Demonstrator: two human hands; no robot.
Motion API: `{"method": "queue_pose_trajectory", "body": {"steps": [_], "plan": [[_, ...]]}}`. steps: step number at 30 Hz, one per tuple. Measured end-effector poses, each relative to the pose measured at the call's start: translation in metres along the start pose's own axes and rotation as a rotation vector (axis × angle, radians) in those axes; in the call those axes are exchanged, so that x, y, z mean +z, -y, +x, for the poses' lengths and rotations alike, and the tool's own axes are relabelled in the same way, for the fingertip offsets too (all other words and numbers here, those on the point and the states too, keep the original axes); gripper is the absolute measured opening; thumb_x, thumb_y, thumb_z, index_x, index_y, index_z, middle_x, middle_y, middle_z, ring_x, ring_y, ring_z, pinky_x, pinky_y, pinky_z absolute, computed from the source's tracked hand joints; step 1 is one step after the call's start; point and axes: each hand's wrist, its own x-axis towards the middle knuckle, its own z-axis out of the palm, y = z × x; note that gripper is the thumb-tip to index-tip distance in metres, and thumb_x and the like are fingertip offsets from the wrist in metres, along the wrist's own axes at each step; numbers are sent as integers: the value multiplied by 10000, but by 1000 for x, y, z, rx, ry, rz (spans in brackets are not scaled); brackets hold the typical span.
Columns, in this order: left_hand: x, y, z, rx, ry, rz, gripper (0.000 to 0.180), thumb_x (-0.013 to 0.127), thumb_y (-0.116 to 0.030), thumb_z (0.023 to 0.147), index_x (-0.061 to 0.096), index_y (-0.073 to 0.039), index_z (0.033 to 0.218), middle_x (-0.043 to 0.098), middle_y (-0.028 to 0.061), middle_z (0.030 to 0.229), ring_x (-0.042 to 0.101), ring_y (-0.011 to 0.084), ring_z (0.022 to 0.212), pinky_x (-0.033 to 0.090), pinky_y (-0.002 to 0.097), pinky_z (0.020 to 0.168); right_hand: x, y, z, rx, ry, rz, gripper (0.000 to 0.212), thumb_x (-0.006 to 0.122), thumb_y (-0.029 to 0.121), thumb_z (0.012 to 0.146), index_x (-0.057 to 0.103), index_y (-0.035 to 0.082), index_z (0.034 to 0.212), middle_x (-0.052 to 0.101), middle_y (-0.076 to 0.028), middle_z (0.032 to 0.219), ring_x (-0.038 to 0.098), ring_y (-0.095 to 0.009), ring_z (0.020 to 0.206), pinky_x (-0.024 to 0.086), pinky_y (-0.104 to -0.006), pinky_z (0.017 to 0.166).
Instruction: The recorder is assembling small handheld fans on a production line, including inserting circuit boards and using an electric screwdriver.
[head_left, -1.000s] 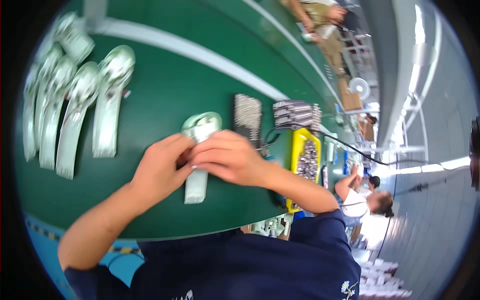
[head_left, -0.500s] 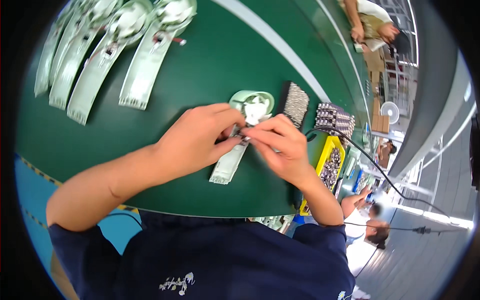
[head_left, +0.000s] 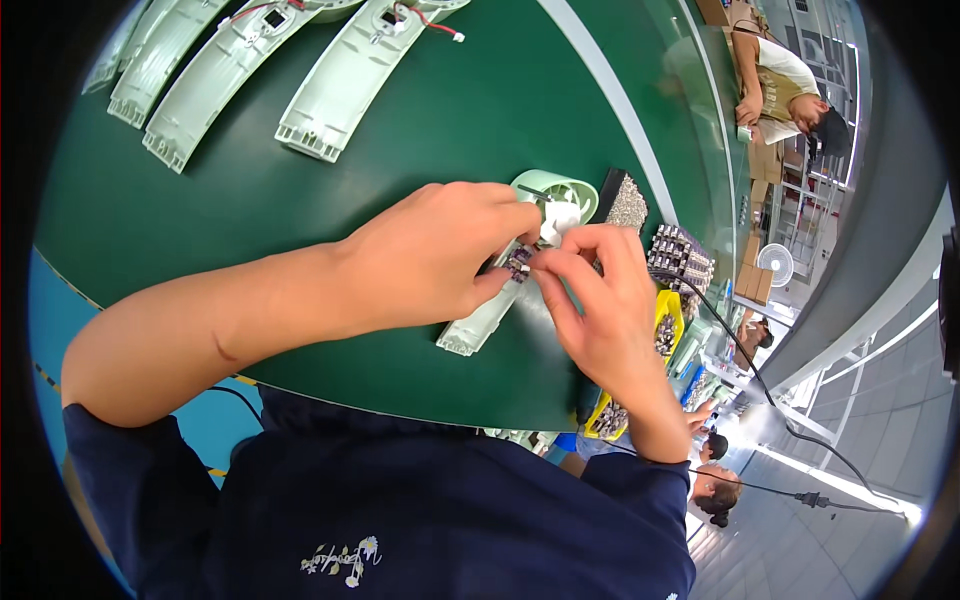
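A pale green handheld-fan shell half lies on the green table in front of me, with white fan blades in its round end. Above its handle, my left hand is closed, thumb and fingers pinching a small purple circuit board with silvery parts. My right hand is closed in a pinch at the board's right edge. Whatever lies between those right fingertips is too small to make out. The fingers partly hide the upper handle.
Several similar shell halves, some with red wires, lie at the far left. Right of my work are a black tray of small metal parts, a stack of purple boards and a yellow bin. A black cable hangs at right. Co-workers sit beyond.
The view has shifted, so the far shells sit higher in it. Both hands stay together over the handle, and the purple board now shows more plainly between the fingers.
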Motion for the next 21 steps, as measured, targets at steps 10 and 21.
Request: {"method": "queue_pose_trajectory", "body": {"steps": [10, 21], "plan": [[0, 0, 0, -19, 15, 12, 257, 741, -4, 791, 637, -28, 1025, 588, 85, 852, 618, 272, 753, 519, 402, 663, -17, 8, 26, -88, 253, -169, 170, 795, 55, 776, 675, 57, 896, 592, -45, 932, 629, -249, 813, 517, -384, 644], [-6, -6, 0, -71, 89, 1, 219, 710, -4, 811, 632, 11, 1015, 676, 179, 1028, 685, 379, 977, 570, 478, 837, -23, 22, 43, 77, 480, -200, 115, 756, 126, 800, 689, 70, 874, 620, -67, 893, 672, -314, 783, 533, -435, 652]]}}
